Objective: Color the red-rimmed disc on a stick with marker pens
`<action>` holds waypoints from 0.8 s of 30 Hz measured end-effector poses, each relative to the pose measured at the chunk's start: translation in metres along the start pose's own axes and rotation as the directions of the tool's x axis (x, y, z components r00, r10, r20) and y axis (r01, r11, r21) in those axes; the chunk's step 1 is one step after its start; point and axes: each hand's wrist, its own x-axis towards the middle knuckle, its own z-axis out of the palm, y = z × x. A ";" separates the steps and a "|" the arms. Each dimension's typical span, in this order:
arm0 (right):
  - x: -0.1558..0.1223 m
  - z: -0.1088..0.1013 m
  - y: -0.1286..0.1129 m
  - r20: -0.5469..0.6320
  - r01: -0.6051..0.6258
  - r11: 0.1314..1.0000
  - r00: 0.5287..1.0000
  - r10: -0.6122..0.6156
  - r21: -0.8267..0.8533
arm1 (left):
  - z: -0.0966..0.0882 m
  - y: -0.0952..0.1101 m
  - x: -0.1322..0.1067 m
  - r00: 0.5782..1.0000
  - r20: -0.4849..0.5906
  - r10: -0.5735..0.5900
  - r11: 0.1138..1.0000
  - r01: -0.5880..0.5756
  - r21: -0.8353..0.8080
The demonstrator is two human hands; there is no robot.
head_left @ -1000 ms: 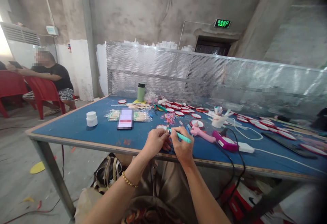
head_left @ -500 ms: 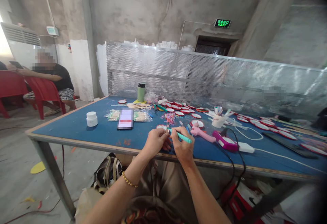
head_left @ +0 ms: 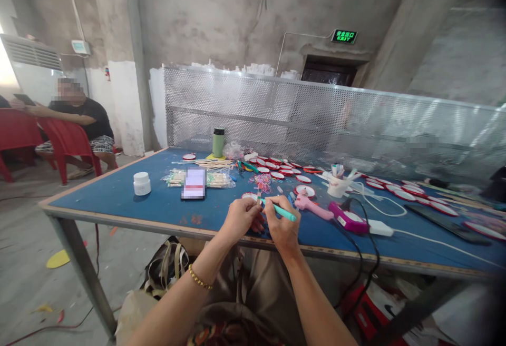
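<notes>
Over the near edge of the blue table [head_left: 118, 198], my left hand [head_left: 241, 218] is closed on a small piece with a thin stick poking up from it; I cannot make out what it is. My right hand [head_left: 281, 225] grips a teal pen [head_left: 281, 211], whose tip points left at the piece in my left hand. The two hands touch each other. A red-rimmed white disc [head_left: 249, 196] lies just beyond my left hand. A pink glue gun [head_left: 314, 207] lies right of my right hand.
A phone [head_left: 194, 183], white jar [head_left: 142, 183], bagged sticks [head_left: 219, 179], green bottle [head_left: 218, 142], cup of pens [head_left: 338, 184], many red-rimmed discs [head_left: 276, 169] and cables [head_left: 367, 240] lie on the table. A perforated metal screen [head_left: 316, 119] backs it. A person [head_left: 77, 117] sits at far left on red chairs.
</notes>
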 end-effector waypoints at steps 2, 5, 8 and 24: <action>0.000 0.000 -0.001 0.004 0.005 1.000 1.000 -0.005 0.000 | 0.000 0.000 0.000 1.000 -0.005 0.000 1.000 0.000 -0.001; 0.001 0.000 -0.002 0.007 0.019 1.000 1.000 -0.019 0.007 | 0.000 0.001 0.000 1.000 -0.004 0.002 1.000 -0.002 -0.002; 0.001 0.001 -0.002 0.010 0.020 1.000 1.000 -0.020 0.008 | 0.000 0.002 -0.001 1.000 0.001 0.002 1.000 -0.002 0.004; 0.000 0.002 -0.001 -0.007 0.008 1.000 1.000 -0.007 0.022 | 0.000 0.005 -0.003 1.000 0.009 0.002 1.000 -0.001 -0.018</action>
